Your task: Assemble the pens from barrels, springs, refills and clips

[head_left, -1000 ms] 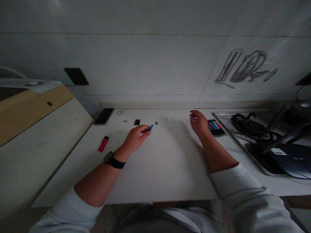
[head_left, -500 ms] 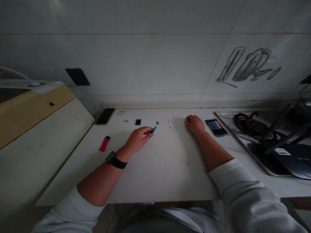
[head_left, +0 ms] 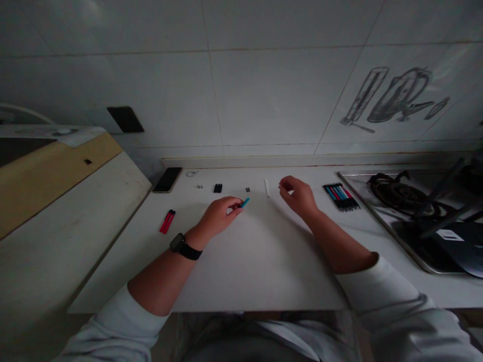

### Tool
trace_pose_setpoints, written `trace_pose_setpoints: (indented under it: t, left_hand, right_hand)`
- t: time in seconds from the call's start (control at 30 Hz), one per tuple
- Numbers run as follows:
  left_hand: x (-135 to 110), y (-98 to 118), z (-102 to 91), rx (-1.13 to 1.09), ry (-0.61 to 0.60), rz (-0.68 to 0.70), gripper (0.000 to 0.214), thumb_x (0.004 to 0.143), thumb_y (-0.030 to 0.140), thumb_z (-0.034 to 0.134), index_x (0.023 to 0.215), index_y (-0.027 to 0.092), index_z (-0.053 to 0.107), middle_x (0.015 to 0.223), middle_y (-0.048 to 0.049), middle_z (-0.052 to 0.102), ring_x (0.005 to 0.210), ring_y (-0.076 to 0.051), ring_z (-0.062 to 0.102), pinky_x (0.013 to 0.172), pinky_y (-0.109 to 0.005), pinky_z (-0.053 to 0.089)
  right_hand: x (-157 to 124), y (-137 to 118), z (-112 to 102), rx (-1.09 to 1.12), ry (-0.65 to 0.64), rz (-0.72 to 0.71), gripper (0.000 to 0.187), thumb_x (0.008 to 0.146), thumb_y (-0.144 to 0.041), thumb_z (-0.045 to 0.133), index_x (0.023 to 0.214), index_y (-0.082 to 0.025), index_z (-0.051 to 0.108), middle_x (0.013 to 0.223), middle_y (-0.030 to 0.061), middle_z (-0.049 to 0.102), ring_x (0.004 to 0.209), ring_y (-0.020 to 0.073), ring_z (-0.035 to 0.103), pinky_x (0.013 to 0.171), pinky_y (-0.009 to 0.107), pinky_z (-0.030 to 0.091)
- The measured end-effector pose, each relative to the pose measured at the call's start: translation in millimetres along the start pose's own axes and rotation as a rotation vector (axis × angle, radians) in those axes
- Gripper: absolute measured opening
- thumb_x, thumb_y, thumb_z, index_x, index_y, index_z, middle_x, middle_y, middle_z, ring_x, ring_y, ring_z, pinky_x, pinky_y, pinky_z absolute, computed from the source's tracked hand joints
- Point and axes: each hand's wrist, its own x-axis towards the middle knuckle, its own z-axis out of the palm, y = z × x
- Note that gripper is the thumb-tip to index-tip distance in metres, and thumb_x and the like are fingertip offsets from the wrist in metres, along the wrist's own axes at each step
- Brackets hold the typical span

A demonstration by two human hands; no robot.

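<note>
My left hand (head_left: pixel 221 215), with a black watch on the wrist, pinches a short blue pen barrel (head_left: pixel 245 202) over the middle of the counter. My right hand (head_left: pixel 300 195) hovers to the right of a thin white stick (head_left: pixel 267 188), thumb and fingers curled together. Whatever its fingertips hold, if anything, is too small to make out. Beyond the blue barrel lie small dark parts (head_left: pixel 248 190). Black pen parts (head_left: pixel 218 188) and small metallic pieces (head_left: pixel 199 186) sit farther left. Two red pen barrels (head_left: pixel 167 221) lie left of my left hand.
Several pens (head_left: pixel 341 197) in blue, red and white with black ends lie in a row at the right. A gas hob (head_left: pixel 392 241) bearing dark items adjoins them. A phone (head_left: pixel 167 180) and a small ring (head_left: pixel 191 174) lie at the back left. The tiled wall (head_left: pixel 264 100) rises behind.
My right hand has lifted off the counter and moved left toward the white stick. My left hand keeps hold of the blue barrel. The view has shifted slightly.
</note>
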Motion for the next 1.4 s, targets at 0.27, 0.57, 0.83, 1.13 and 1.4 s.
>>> trace_pose_setpoints:
  t: [0.27,0.57,0.83,1.13,1.4]
  left_hand:
    - [-0.3,5.6,-0.2,0.028,-0.058,0.052,0.016,0.093,0.022,0.069,0.108,0.023,0.074,0.098,-0.0041,0.074,0.090,-0.019,0.069,0.085,-0.033,0.053]
    - [-0.3,9.0,0.9,0.022,-0.099,0.068,0.016,0.093,0.022,0.069,0.108,0.023,0.074,0.099,-0.0039,0.074,0.092,-0.019,0.068,0.085,-0.033,0.053]
    - [-0.3,17.0,-1.7,-0.022,-0.075,0.101,0.016,0.095,0.024,0.067,0.110,0.023,0.073,0.099,-0.0052,0.073,0.091,-0.019,0.068,0.085,-0.033,0.053]
    - [-1.7,18.8,0.3,-0.037,-0.050,0.118,0.011,0.093,0.022,0.068,0.103,0.021,0.073,0.099,-0.0050,0.074,0.091,-0.019,0.069,0.084,-0.033,0.053]
    - [0.6,8.2,-0.8,0.069,-0.053,0.038,0.014,0.098,0.028,0.063,0.095,0.022,0.075,0.093,-0.0039,0.076,0.087,-0.018,0.069,0.083,-0.033,0.052]
  right_hand:
    - [-29.7,-60.1,25.8,0.219,-0.117,-0.195,0.016,0.099,-0.033,0.060,0.104,-0.025,0.073,0.093,0.0059,0.074,0.082,0.0192,0.069,0.077,0.033,0.057]
    - [-29.7,-63.5,23.5,0.238,-0.174,-0.263,0.017,0.100,-0.033,0.060,0.102,-0.025,0.075,0.094,0.0058,0.076,0.086,0.0196,0.071,0.080,0.034,0.057]
    - [-34.4,-67.0,30.0,0.382,-0.150,-0.149,0.020,0.094,-0.038,0.068,0.109,-0.026,0.074,0.092,0.0055,0.075,0.081,0.0185,0.071,0.074,0.032,0.058]
    - [-36.2,-74.0,35.1,0.681,-0.238,0.018,0.020,0.091,-0.042,0.072,0.099,-0.023,0.072,0.092,0.0046,0.075,0.082,0.0172,0.071,0.076,0.031,0.059]
    - [-7.8,-53.5,3.8,0.690,0.120,0.105,0.026,0.097,-0.050,0.062,0.105,-0.026,0.063,0.105,0.0058,0.072,0.095,0.0189,0.072,0.084,0.036,0.062]
